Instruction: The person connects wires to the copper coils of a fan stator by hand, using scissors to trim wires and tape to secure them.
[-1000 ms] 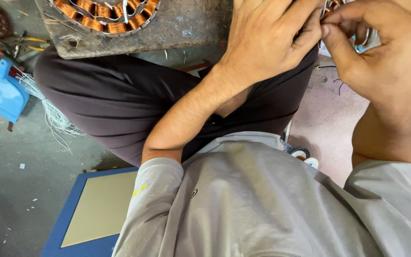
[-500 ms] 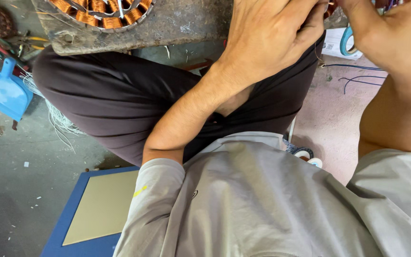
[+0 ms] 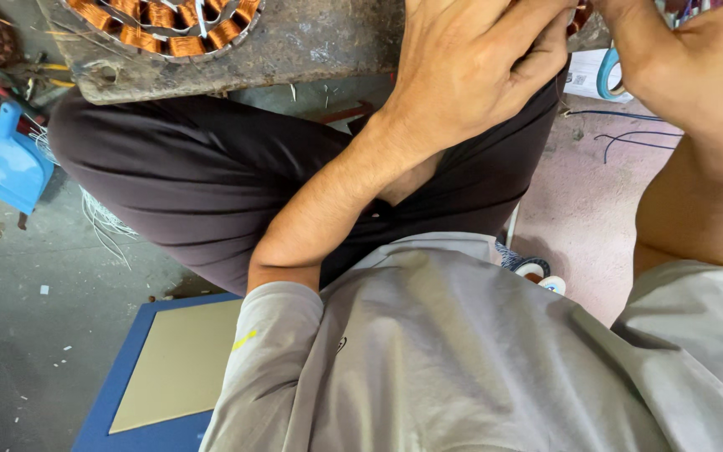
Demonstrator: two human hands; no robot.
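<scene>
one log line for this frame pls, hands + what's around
left hand: fingers curled at top edge, item hidden | right hand: beside it, grip unclear | wooden board on lap | copper-wound stator on board | blue dustpan on floor

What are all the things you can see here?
Stator: one, copper coils in a silver ring, top left on the board.
Board: one, grey and worn, across the lap.
Dustpan: one, blue, on the floor at left.
Wire strands: a bunch, whitish, floor beside the knee.
Pad: one, tan on a blue base, bottom left.
Tape roll: one, teal, top right.
Loose wires: a few, dark blue, pink floor at right.
Trousers: dark brown.
Shirt: grey.
Left hand: top middle, fingers curled on something small and coppery.
Right hand: top right, meeting the left.
</scene>
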